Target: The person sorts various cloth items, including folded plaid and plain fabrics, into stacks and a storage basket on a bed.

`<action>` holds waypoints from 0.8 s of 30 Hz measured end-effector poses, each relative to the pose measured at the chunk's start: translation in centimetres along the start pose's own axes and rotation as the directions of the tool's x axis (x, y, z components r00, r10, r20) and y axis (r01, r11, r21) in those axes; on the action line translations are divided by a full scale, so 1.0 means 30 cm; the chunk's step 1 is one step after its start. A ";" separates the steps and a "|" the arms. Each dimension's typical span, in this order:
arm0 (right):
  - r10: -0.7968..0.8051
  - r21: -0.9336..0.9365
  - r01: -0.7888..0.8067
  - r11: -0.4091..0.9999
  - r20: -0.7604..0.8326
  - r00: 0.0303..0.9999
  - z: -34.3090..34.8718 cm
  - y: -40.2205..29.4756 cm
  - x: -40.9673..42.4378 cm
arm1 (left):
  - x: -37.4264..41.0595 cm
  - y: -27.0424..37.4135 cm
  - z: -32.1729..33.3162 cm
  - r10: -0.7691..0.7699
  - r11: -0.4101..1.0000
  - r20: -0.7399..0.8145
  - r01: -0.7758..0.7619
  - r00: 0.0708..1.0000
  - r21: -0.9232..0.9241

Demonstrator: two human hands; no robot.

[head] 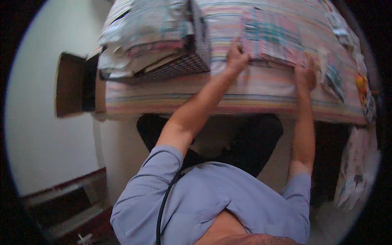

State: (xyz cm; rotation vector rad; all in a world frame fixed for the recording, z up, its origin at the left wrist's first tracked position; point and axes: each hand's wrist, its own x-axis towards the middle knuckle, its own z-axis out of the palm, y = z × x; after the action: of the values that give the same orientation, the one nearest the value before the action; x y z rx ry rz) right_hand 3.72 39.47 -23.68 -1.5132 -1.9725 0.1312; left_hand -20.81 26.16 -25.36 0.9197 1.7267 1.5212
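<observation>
A folded plaid cloth [272, 36] in pink, white and teal lies on a striped bedspread [263, 82] in front of me. My left hand [237, 58] is at its near left corner, with the thumb and fingers closed on the edge. At the near right corner is my right hand [306, 72], touching the cloth; blur hides how its fingers sit. Just beyond that hand, a smaller piece of teal-patterned cloth [333, 78] lies on the spread.
Left of my hands stands a dark plastic basket [180, 67] heaped with folded cloths [147, 33]. An open cardboard box [70, 85] adjoins the bed's left end, near a pale wall [52, 92]. More fabric [355, 165] hangs at the right. A black cable [167, 196] crosses my shirt.
</observation>
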 end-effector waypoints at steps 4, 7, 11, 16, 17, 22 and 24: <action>-0.488 -0.324 0.429 0.843 -0.127 0.864 -0.078 -0.159 -0.033 | -0.144 -0.049 -0.073 0.446 0.810 0.096 -0.447 0.890 0.381; -0.540 -0.281 0.536 0.796 0.068 0.839 0.015 -0.188 -0.076 | -0.237 -0.041 -0.119 0.584 0.485 0.298 -0.619 0.755 0.618; -0.353 -0.286 0.468 0.836 0.373 0.858 0.089 -0.168 -0.060 | -0.342 -0.104 -0.199 0.521 0.278 0.446 -0.639 0.728 0.717; -0.475 0.030 0.479 0.877 0.185 0.860 0.025 -0.322 -0.108 | -0.458 -0.155 -0.438 0.482 0.337 0.466 -0.648 0.742 0.683; -0.528 0.134 0.515 0.847 0.094 0.844 -0.022 -0.415 -0.132 | -0.484 -0.160 -0.472 0.493 0.321 0.452 -0.639 0.743 0.699; -0.753 0.425 0.717 0.552 -0.115 0.648 -0.261 -1.032 -0.284 | -0.552 -0.114 -0.532 0.582 0.342 0.353 -0.614 0.733 0.711; -0.812 0.444 0.760 0.474 -0.114 0.573 -0.262 -1.200 -0.310 | -0.543 -0.120 -0.535 0.643 0.354 0.319 -0.640 0.696 0.682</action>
State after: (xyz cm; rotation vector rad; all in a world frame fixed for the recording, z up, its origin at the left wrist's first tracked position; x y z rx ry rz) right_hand -20.79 16.86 -5.43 -0.1855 -2.3259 0.2543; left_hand -25.70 3.57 -26.75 2.2882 2.1773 1.1208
